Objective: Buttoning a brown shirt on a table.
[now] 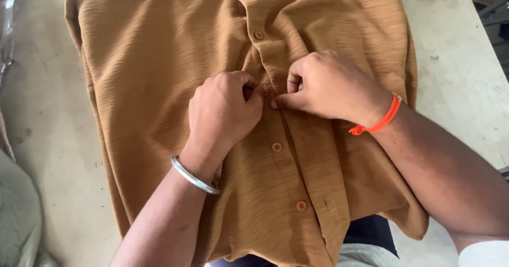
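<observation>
Buttoning: both hands meet at the placket of a tan shirt (159, 76), working one middle button; the buttons above and below look fastened.
Shirt: lies front up, spread flat on a pale table (456, 60), hem toward the person.
Left hand (225, 110): fingers curled tight, pinching the placket edge at the button.
Right hand (328, 84): thumb and forefinger pressed together on the opposite edge, fabric between them.
Next move: by my judgement, calls for easing the button through its hole while keeping both edges taut.
Wrists: steel bangle (193, 177) left, orange thread (379, 119) right.

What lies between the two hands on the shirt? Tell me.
Head view: only the shirt's button placket; left hand and right hand pinch it, fingertips nearly touching.
</observation>
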